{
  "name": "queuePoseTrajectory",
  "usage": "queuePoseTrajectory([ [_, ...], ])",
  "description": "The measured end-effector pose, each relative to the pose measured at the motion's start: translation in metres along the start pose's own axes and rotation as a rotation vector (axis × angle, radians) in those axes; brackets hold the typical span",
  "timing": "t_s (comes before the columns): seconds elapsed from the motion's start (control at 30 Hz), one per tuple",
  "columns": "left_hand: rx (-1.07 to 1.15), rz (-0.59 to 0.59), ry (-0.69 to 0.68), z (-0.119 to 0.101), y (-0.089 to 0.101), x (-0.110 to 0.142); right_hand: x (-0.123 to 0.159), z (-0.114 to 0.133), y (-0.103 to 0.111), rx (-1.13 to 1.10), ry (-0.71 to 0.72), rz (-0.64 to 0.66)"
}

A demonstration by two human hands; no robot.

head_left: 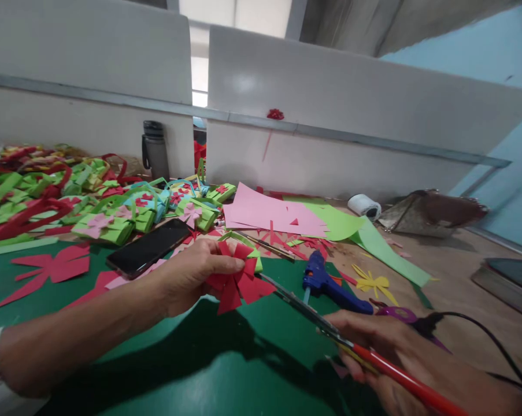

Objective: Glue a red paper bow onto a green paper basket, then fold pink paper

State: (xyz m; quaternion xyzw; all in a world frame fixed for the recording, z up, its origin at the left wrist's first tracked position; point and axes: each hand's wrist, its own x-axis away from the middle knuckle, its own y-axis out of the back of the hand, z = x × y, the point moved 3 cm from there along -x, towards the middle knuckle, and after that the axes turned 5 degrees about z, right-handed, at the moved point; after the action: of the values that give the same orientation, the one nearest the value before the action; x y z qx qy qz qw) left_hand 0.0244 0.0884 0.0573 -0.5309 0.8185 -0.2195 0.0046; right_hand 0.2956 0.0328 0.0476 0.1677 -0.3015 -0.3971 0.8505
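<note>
My left hand [195, 277] is closed, thumb pressed on a red paper flower [239, 286] with petals fanned out over the green mat [226, 358]. Scissors [302, 306] with long metal blades and a red handle are held in my right hand [386, 358]. Their blade tips reach the flower's right-hand petal, and I cannot tell whether they touch it. Just behind the flower lies a piece of light green paper [258, 264]. A blue glue gun [324, 280] rests between the flower and my right hand.
A black phone [152, 245] lies behind my left forearm. Many small green paper bags [108, 226] crowd the back left, near a dark bottle [155, 151]. Pink sheets [269, 214], red scraps and a yellow cutout [373, 283] cover the back. A black cord [481, 323] curves at right.
</note>
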Motion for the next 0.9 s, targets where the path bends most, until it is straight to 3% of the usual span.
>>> queuePoseTrajectory([
  [0.23, -0.045, -0.002, 0.004, 0.003, 0.002, -0.002, -0.001, 0.016, -0.001, -0.06, -0.089, 0.125],
  [0.9, -0.054, 0.012, -0.01, 0.002, 0.001, -0.002, -0.004, 0.017, 0.0, 0.095, -0.122, 0.063],
])
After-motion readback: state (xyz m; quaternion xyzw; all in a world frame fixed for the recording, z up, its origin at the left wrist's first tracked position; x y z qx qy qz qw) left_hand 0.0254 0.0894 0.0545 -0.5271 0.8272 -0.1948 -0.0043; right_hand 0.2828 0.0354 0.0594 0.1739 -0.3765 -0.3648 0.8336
